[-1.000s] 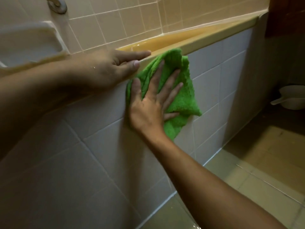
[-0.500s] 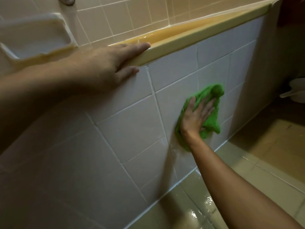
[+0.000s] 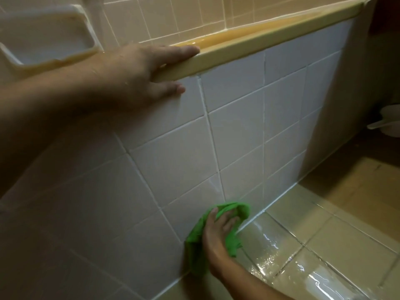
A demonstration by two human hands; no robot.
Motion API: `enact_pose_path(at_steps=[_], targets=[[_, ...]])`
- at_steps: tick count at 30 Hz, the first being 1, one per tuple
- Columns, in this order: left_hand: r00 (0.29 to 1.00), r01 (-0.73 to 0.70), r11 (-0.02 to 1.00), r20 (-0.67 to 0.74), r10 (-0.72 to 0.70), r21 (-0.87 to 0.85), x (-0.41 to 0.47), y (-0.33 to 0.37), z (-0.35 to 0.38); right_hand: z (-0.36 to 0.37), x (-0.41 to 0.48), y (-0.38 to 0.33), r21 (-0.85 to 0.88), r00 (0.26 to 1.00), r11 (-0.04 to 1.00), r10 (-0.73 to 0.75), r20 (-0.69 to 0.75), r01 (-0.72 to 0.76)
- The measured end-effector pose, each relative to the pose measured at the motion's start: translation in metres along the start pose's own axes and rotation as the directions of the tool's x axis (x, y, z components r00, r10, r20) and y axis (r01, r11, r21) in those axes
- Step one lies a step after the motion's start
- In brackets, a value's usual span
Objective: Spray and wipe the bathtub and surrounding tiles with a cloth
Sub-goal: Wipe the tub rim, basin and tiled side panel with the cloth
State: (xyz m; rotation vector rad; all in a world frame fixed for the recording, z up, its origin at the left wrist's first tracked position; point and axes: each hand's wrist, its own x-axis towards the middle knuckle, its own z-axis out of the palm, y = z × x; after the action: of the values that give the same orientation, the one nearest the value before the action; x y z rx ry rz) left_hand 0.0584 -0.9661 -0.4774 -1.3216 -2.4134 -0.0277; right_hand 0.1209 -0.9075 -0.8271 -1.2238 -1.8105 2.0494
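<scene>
The bathtub's yellow rim [image 3: 249,45] runs across the top, above its white tiled side panel [image 3: 236,135]. My left hand [image 3: 138,72] rests flat on the rim, fingers along the top and thumb on the tile below. Low on the panel, just above the floor, my right hand [image 3: 218,232] presses a green cloth [image 3: 194,245] against the bottom tile row with its fingers spread. The cloth bunches around and under that hand.
A beige tiled wall [image 3: 190,14] rises behind the tub. A white soap dish [image 3: 45,33] is fixed at the upper left. The floor tiles [image 3: 303,252] are wet and shiny. A white scoop [image 3: 387,122] sits at the far right edge.
My right hand has slid the green cloth down the side panel, from just under the rim to the bottom row near the floor. My left hand stays on the rim.
</scene>
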Motion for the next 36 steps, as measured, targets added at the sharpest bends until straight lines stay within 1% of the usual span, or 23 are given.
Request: enact_pose_path(at_steps=[1, 3, 5, 7, 8, 10, 11, 12, 13, 14, 15, 16, 17, 19, 21, 24, 25, 27, 29, 31, 33, 35, 36], targets=[[1.000, 0.004, 1.000, -0.001, -0.004, 0.001, 0.000, -0.002, 0.000, 0.003, -0.008, -0.002, -0.051, 0.998, 0.998, -0.044, 0.050, 0.047], [1.000, 0.001, 1.000, -0.029, -0.001, 0.003, -0.004, -0.002, -0.002, -0.001, -0.031, -0.013, -0.050, 0.975, 0.987, -0.144, 0.170, 0.155], [0.996, 0.036, 0.999, -0.079, -0.035, 0.013, -0.012, 0.000, -0.003, -0.012, -0.048, -0.030, -0.068, 0.942, 0.961, -0.247, 0.227, 0.268], [0.964, 0.023, 0.999, -0.265, -0.012, 0.038, -0.030, 0.012, 0.006, -0.026, -0.052, -0.051, -0.068, 0.906, 0.927, -0.343, 0.249, 0.370], [0.919, 0.021, 0.999, -0.394, -0.009, 0.024, -0.047, 0.021, 0.018, -0.032, -0.053, -0.064, -0.061, 0.884, 0.910, -0.381, 0.272, 0.411], [0.808, 0.081, 0.997, -0.586, -0.059, 0.012, -0.092, 0.048, 0.054, -0.040, -0.068, -0.094, 0.071, 0.863, 0.932, -0.355, 0.360, 0.355], [0.775, 0.158, 0.987, -0.619, -0.124, 0.000, -0.116, 0.064, 0.076, -0.042, -0.070, -0.107, 0.205, 0.861, 0.950, -0.303, 0.408, 0.237], [0.759, 0.245, 0.968, -0.610, -0.225, -0.052, -0.136, 0.078, 0.098, -0.048, -0.072, -0.117, 0.332, 0.848, 0.941, -0.234, 0.476, 0.073], [0.746, 0.322, 0.937, -0.573, -0.339, -0.135, -0.151, 0.089, 0.118, -0.056, -0.080, -0.126, 0.402, 0.814, 0.910, -0.156, 0.560, -0.102], [0.741, 0.381, 0.892, -0.498, -0.451, -0.243, -0.158, 0.097, 0.135, -0.064, -0.085, -0.131, 0.447, 0.747, 0.867, -0.144, 0.649, -0.220], [0.735, 0.443, 0.831, -0.396, -0.551, -0.336, -0.160, 0.104, 0.148, -0.072, -0.083, -0.132, 0.459, 0.709, 0.851, -0.158, 0.688, -0.255], [0.736, 0.496, 0.787, -0.303, -0.605, -0.368, -0.158, 0.109, 0.158, -0.080, -0.082, -0.132, 0.471, 0.690, 0.841, -0.176, 0.702, -0.265], [0.738, 0.523, 0.764, -0.248, -0.628, -0.377, -0.156, 0.113, 0.165, -0.086, -0.078, -0.132, 0.484, 0.673, 0.830, -0.192, 0.714, -0.278], [0.726, 0.540, 0.740, -0.225, -0.651, -0.401, -0.155, 0.120, 0.174, -0.094, -0.075, -0.134, 0.513, 0.615, 0.794, -0.234, 0.753, -0.327], [0.699, 0.568, 0.717, -0.223, -0.679, -0.404, -0.157, 0.124, 0.179, -0.100, -0.072, -0.133, 0.490, 0.598, 0.815, -0.235, 0.766, -0.308], [0.666, 0.676, 0.689, -0.183, -0.723, -0.260, -0.157, 0.128, 0.183, -0.107, -0.075, -0.136, 0.442, 0.573, 0.854, -0.223, 0.788, -0.276], [0.643, 0.707, 0.659, -0.152, -0.750, -0.256, -0.156, 0.129, 0.182, -0.107, -0.075, -0.136, 0.432, 0.573, 0.860, -0.217, 0.791, -0.270], [0.579, 0.748, 0.557, -0.056, -0.814, -0.360, -0.153, 0.129, 0.179, -0.108, -0.080, -0.137, 0.412, 0.560, 0.875, -0.215, 0.800, -0.253], [0.491, 0.764, 0.416, 0.027, -0.870, -0.493, -0.151, 0.125, 0.179, -0.110, -0.082, -0.137, 0.407, 0.568, 0.888, -0.227, 0.791, -0.213], [0.394, 0.761, 0.203, 0.191, -0.899, -0.617, -0.152, 0.116, 0.180, -0.110, -0.081, -0.135, 0.379, 0.601, 0.909, -0.207, 0.772, -0.173], [0.361, 0.701, 0.020, 0.330, -0.872, -0.713, -0.153, 0.106, 0.179, -0.110, -0.080, -0.131, 0.351, 0.661, 0.931, -0.204, 0.722, -0.096], [0.341, 0.640, -0.040, 0.330, -0.880, -0.768, -0.155, 0.102, 0.172, -0.110, -0.078, -0.129, 0.321, 0.679, 0.944, -0.282, 0.678, 0.072], [0.321, 0.605, -0.029, 0.277, -0.906, -0.796, -0.155, 0.101, 0.168, -0.108, -0.075, -0.128, 0.275, 0.678, 0.943, -0.326, 0.659, 0.186]])
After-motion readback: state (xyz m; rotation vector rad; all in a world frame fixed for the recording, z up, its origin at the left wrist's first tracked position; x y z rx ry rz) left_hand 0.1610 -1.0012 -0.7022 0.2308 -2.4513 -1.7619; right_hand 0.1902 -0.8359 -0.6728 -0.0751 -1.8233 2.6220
